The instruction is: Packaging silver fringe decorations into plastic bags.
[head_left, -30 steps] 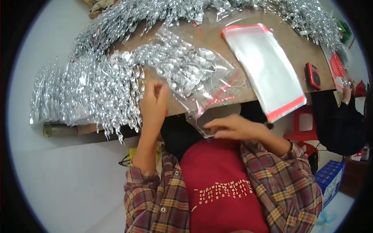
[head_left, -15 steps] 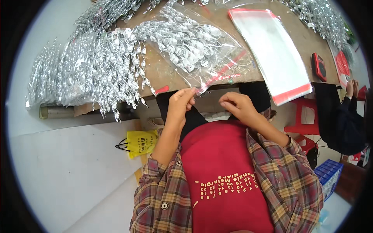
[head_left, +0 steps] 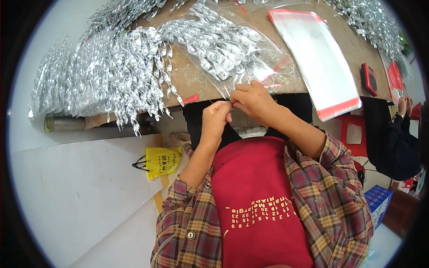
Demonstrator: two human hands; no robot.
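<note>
A clear plastic bag (head_left: pixel 263 53) lies on the near part of the table, with silver twisted foil strands (head_left: pixel 223 49) inside it and a red strip along its near edge. My left hand (head_left: pixel 216 119) is closed in a pinch at the bag's near corner, just past the table edge. Right beside it, my right hand (head_left: pixel 255 102) also pinches the bag edge, its fingertips meeting those of the left. The exact bit of film between the fingertips is hidden. A small red piece (head_left: pixel 191 98) lies on the table edge near my left hand.
To the right lies a stack of flat clear bags (head_left: pixel 315 58) with red ends, overhanging the edge. A thick heap of silver foil strands (head_left: pixel 103 76) hangs off the left. Further right are a red-and-black device (head_left: pixel 369 79), a red stool (head_left: pixel 353 131) and another person's hands (head_left: pixel 405 105).
My right hand has moved left and forward to the bag's corner, where its fingers have closed beside my left hand's. My left hand has shifted slightly right.
</note>
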